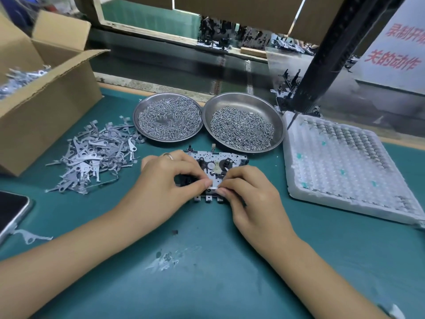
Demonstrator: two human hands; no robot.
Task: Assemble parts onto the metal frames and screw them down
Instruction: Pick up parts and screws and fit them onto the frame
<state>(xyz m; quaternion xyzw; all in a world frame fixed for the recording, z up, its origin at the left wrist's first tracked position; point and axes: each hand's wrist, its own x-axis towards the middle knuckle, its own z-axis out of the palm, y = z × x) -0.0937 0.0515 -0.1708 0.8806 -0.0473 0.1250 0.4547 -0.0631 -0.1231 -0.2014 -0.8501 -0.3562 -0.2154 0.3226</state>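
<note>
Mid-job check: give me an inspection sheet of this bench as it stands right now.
Surface: teal mat, scuffed pale patch near the front.
Job's things: metal frame flat on the mat; pile of stamped levers to its left; two steel dishes of screws behind it; white foam tray to its right.
Clutter: phone at left edge; one stray lever beside it.
Grippers: left hand and right hand both pinch a small part at the frame's near edge.
Cables: nothing seen.
Surroundings: open cardboard box of more levers, black post, finished frames behind.
</note>
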